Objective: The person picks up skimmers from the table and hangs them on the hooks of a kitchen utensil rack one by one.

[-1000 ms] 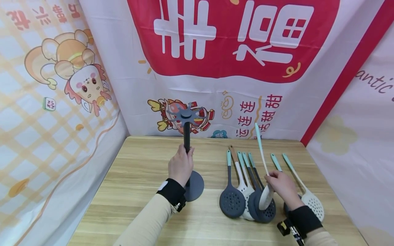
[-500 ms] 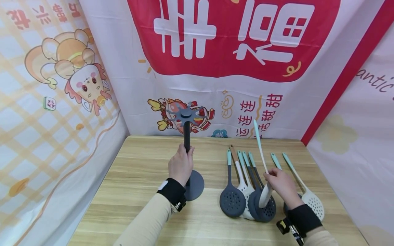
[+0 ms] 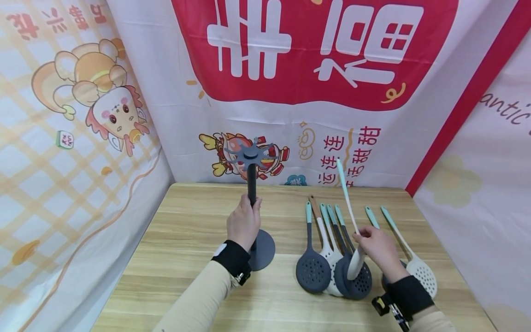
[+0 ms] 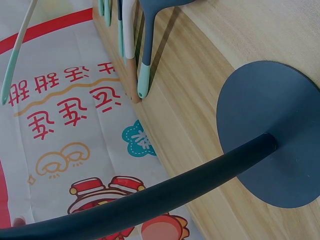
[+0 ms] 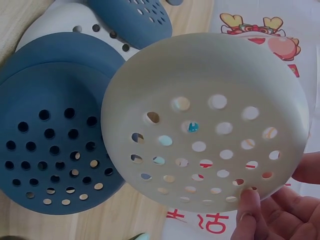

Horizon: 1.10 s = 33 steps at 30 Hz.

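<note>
My left hand grips the dark pole of a utensil stand, which has a star-shaped hook top and a round base on the table. In my right hand is a white slotted skimmer, pinched near where its head meets the handle. Its mint-tipped handle points up and away, and the head is raised over the dark skimmers. In the right wrist view, a thumb or fingertip presses the perforated head's edge. Left of that hand lies a dark slotted skimmer, overlapping white and dark ones.
A white slotted skimmer lies at the right, with another mint handle beside it, its head mostly hidden by my right hand. One brown-tipped handle lies among the left group. Printed cloth hangs behind the wooden table.
The white skimmer in my right hand has tilted, its handle tip swinging slightly left and up. My left hand and the stand stay put.
</note>
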### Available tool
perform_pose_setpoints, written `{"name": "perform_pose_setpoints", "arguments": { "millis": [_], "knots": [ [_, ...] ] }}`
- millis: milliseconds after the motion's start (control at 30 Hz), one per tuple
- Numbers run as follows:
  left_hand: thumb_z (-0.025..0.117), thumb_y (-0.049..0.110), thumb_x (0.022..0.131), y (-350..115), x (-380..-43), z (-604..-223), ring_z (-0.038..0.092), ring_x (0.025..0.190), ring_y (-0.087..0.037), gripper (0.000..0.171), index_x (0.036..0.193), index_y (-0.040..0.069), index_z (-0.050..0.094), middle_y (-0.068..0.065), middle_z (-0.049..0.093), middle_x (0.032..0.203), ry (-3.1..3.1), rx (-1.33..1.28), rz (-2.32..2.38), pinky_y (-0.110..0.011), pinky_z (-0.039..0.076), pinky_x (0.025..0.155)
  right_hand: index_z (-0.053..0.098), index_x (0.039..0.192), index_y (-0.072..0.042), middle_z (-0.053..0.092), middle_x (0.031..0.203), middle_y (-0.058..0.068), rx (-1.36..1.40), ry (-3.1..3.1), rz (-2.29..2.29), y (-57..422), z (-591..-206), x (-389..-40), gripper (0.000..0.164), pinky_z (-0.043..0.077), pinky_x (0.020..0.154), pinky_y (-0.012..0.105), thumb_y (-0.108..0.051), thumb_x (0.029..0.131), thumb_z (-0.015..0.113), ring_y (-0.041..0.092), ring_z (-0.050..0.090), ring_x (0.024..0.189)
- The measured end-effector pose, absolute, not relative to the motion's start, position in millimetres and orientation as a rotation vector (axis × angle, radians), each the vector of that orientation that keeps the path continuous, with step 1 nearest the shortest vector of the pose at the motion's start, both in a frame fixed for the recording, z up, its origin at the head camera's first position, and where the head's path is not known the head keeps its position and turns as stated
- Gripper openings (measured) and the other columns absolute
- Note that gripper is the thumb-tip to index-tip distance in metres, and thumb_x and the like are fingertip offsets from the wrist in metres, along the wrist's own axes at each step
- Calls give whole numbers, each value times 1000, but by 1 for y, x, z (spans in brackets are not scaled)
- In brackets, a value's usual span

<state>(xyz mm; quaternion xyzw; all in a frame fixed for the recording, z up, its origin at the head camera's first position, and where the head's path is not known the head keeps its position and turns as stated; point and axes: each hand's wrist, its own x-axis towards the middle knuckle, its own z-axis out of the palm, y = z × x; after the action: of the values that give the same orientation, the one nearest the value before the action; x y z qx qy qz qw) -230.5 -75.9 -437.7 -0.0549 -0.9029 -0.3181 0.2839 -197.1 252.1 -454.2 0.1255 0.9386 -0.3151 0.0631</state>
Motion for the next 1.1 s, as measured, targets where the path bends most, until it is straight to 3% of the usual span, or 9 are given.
{"name": "perform_pose_setpoints", "arguments": {
  "millis": [667,1100],
  "knots": [
    [54,28,103,-76,-230,-438,65,58,-33,26,104,2,55,-12,64,73,-2419,-141,-853,-41,46,47,57,128,5,62,120,26,357,2844,-928,242,-446,-196,47,51,81,46,-30,97,58,36,61,102],
    [55,28,103,-75,-229,-438,65,58,-33,26,104,2,56,-13,66,74,-2409,-136,-846,-42,47,47,64,121,2,67,113,21,219,2908,-939,236,-437,-190,42,48,76,43,-32,96,61,32,62,97]
  ]
}}
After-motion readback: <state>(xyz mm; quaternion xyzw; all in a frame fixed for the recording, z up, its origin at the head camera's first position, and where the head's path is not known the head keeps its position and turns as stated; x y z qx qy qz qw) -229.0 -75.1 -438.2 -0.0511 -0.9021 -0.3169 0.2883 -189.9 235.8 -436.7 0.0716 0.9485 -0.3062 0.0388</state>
